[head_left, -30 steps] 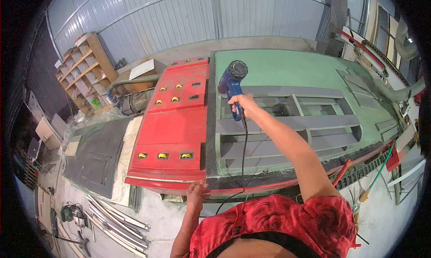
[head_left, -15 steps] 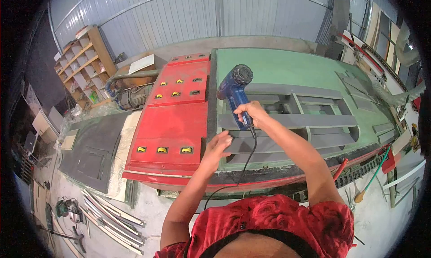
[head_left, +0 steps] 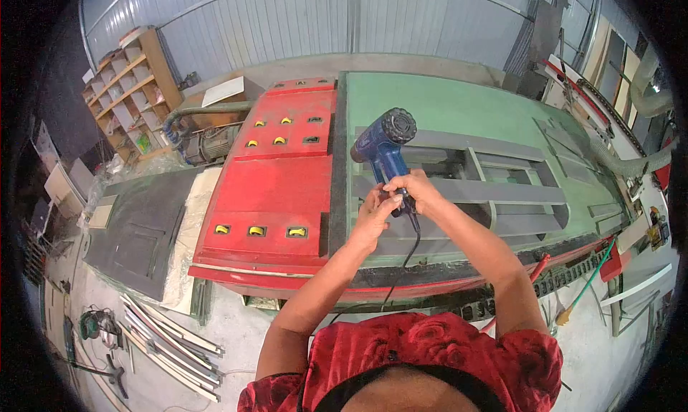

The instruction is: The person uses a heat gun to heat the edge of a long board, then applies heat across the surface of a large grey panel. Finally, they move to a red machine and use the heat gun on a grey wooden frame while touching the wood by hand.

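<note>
A blue heat gun (head_left: pixel 388 145) with a black ribbed rear end is held up over the green machine bed. My right hand (head_left: pixel 419 190) is wrapped round its handle. My left hand (head_left: pixel 376 213) has its fingers closed on the handle's lower end, close to where the black cord (head_left: pixel 413 246) leaves it. The cord hangs down towards my body. Beneath and beyond the heat gun lies a grey slatted frame (head_left: pixel 494 190) with open compartments. It rests on the green surface (head_left: pixel 444 100).
To the left is a red machine panel (head_left: pixel 276 186) with yellow and dark recessed fittings. A dark grey panel (head_left: pixel 136 233) lies further left. Long strips (head_left: pixel 172 347) are on the floor at lower left. A wooden shelf (head_left: pixel 136 89) and motor (head_left: pixel 213 143) stand behind.
My left hand has moved right and up, from beside the heat gun onto the bottom of its handle, and its fingers have closed. The heat gun has shifted slightly right.
</note>
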### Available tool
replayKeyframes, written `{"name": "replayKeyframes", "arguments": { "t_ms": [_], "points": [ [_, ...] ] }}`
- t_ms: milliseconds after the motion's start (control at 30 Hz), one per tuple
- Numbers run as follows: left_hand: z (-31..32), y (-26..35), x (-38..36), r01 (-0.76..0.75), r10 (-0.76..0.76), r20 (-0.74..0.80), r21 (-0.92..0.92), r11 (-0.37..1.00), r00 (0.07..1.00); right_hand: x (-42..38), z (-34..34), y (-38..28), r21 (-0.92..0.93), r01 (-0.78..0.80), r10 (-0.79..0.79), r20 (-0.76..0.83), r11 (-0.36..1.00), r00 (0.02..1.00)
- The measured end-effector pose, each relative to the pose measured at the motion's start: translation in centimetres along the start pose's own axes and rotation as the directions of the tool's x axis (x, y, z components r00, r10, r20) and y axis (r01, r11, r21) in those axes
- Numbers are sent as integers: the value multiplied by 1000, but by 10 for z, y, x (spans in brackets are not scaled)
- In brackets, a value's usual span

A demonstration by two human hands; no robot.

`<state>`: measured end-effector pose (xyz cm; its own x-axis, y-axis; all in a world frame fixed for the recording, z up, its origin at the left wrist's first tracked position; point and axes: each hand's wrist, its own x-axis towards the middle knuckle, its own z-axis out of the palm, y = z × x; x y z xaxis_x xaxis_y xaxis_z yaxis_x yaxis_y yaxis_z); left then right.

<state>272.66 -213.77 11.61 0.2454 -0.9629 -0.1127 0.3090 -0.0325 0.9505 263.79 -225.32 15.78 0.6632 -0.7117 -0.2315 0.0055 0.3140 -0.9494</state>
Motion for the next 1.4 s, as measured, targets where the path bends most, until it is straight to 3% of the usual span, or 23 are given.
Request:
{"name": "replayKeyframes", "arguments": {
  "t_ms": [300, 400, 567, 800, 933, 1000, 1067, 1400],
  "points": [
    [-1, -2, -9, -20, 17, 79, 41, 999, 997, 2, 3, 7, -30, 20, -21, -23, 999, 1000],
    [1, -11, -12, -41, 42, 21, -32, 999, 999, -17, 9, 7, -25, 15, -16, -40, 1000, 999],
    [1, -24, -18, -193, 215, 127, -166, 967, 968, -45, 13, 10, -84, 16, -22, -66, 996, 998],
    [2, -26, -35, -223, 237, 115, -127, 967, 965, -60, 15, 25, 9, 26, -26, -77, 1000, 997],
    [-1, -21, -47, -180, 196, 206, -94, 979, 959, -79, 19, 23, 77, 63, -49, -170, 995, 984],
    [-7, -27, -49, -267, 254, 200, 43, 963, 946, -88, 15, 22, 80, 71, -54, -202, 994, 978],
    [-10, -31, -53, -263, 248, 213, 48, 963, 945, -101, 6, 17, 50, 99, -83, -255, 994, 963],
    [9, -49, -38, -214, 179, 243, 126, 969, 953, -155, -87, -20, -42, 229, -221, -480, 973, 849]
  ]
}}
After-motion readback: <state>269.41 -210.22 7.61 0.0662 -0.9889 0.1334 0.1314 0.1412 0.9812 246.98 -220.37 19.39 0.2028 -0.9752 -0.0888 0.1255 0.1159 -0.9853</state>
